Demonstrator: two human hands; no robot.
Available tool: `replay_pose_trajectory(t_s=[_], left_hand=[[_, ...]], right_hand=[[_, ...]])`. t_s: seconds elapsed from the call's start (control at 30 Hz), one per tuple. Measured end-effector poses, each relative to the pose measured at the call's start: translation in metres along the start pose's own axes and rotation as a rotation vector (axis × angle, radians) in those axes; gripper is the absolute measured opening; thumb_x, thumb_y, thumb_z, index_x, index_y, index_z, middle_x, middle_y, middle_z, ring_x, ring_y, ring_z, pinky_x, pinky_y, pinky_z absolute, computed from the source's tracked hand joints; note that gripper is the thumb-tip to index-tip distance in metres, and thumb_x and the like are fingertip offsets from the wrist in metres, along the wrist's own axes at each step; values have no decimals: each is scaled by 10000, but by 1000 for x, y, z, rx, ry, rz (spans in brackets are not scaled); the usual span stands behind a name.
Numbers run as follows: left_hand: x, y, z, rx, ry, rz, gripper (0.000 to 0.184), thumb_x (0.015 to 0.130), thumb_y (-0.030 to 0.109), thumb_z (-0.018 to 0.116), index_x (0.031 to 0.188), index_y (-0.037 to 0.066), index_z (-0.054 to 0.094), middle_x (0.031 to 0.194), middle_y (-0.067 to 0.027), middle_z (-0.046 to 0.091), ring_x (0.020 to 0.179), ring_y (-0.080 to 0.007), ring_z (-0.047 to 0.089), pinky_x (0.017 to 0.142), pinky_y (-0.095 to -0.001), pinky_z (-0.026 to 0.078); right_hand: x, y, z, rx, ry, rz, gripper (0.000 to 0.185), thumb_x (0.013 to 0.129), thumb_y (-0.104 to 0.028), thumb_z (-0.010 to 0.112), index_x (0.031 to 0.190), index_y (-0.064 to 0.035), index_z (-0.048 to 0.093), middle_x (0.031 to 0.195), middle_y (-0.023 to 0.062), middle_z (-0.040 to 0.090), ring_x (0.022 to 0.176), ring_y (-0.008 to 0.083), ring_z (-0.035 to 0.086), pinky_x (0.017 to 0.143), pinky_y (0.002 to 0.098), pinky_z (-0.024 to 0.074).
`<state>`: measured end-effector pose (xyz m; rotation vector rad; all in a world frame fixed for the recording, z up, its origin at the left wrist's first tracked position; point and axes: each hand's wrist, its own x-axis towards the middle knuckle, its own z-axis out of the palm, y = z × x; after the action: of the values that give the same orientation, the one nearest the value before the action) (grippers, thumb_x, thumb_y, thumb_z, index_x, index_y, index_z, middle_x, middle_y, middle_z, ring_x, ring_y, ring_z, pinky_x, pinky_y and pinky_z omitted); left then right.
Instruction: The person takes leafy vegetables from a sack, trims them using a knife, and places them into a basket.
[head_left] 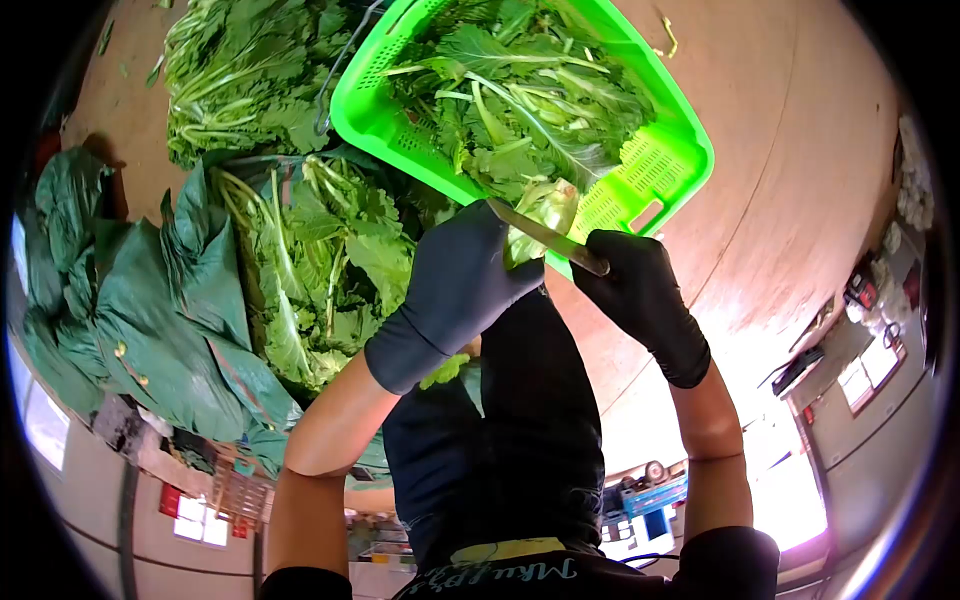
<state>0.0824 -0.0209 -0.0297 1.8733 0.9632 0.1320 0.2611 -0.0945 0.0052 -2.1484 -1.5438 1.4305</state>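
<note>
Well, the held vegetable (547, 210) looks pale green (and rather knobbly).

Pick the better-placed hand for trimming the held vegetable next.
Likely the right hand: it grips the knife, which appears across the vegetable, while the left hand is occupied holding it.

Far side, and it's bright lime green on the basket (690, 150), slotted with rows of small holes! Mid-green leaves (500, 110) there, streaked with pale ribs. Pale green stem (548, 212), dull brownish-grey knife (545, 233). Slate-black left glove (445, 290), deeper black right glove (635, 295). Left, a dark green tarp (180, 310); near, black trousers (530, 380), black shirt (725, 565), pale teal lettering (553, 571)!
</note>
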Motion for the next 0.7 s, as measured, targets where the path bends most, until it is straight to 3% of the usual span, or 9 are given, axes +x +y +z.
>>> replay_pose_trajectory(t_s=[0.17, 0.23, 0.37, 0.43, 0.47, 0.57, 0.63, 0.67, 0.7], left_hand=[[29, 28, 15, -17, -131, -66, 389, 629, 233, 709, 854, -10, 505, 753, -193, 541, 696, -374, 546, 601, -400, 441], [38, 24, 26, -124, -156, -116, 440, 644, 251, 721, 919, -12, 501, 811, -185, 553, 741, -347, 557, 646, -381, 446], [53, 14, 51, -178, -91, -198, 569, 671, 246, 734, 1102, -2, 459, 986, -156, 554, 918, -272, 553, 794, -340, 441], [66, 19, 55, -310, -163, -81, 594, 671, 188, 721, 1149, 7, 419, 1037, -149, 523, 975, -269, 526, 832, -343, 424], [71, 22, 58, -376, -198, -23, 610, 671, 160, 715, 1173, 12, 400, 1063, -145, 508, 1004, -267, 513, 850, -345, 416], [77, 33, 67, -395, -149, 138, 530, 706, 71, 661, 1173, 23, 417, 1056, -123, 513, 1000, -218, 508, 850, -318, 418], [89, 30, 61, -548, -149, 132, 416, 746, 53, 628, 1126, 14, 463, 1011, -106, 542, 953, -187, 528, 823, -304, 429], [93, 26, 58, -625, -148, 130, 360, 766, 44, 612, 1102, 9, 486, 989, -98, 556, 930, -172, 538, 809, -296, 434], [92, 17, 54, -676, -147, -155, 233, 823, 48, 568, 1049, 2, 535, 932, -75, 590, 856, -143, 565, 780, -269, 443]], right_hand=[[-4, 142, 42, 121, 151, 307, 251, 781, -257, 570, 731, -12, 589, 675, 180, 593, 631, 341, 578, 557, 398, 444], [-11, 148, 30, 132, 166, 461, 275, 788, -270, 563, 749, 1, 577, 681, 198, 583, 646, 348, 576, 557, 391, 443], [-19, 81, 1, 596, 301, 367, 223, 763, -184, 656, 886, -7, 598, 803, 105, 627, 738, 193, 607, 649, 308, 467], [-7, 63, 5, 926, 394, 181, 328, 715, -140, 721, 982, -11, 580, 920, 71, 612, 834, 130, 567, 730, 276, 454], [4, 64, 10, 749, 457, 97, 397, 686, -156, 751, 1000, -8, 560, 962, 90, 594, 855, 129, 551, 756, 269, 442], [25, 62, 7, 761, 482, 159, 363, 693, -180, 746, 947, -2, 556, 815, 60, 585, 767, 138, 547, 720, 278, 451], [25, 71, -7, 998, 380, 265, 282, 734, -178, 707, 895, 0, 559, 698, 36, 565, 531, 77, 498, 473, 217, 411], [22, 85, -14, 1106, 283, 318, 260, 749, -171, 687, 892, 5, 559, 675, 28, 556, 487, 68, 474, 433, 202, 381], [21, 96, -21, 1141, 265, 304, 238, 772, -164, 648, 900, 16, 558, 678, 38, 569, 452, 68, 456, 404, 190, 356]])
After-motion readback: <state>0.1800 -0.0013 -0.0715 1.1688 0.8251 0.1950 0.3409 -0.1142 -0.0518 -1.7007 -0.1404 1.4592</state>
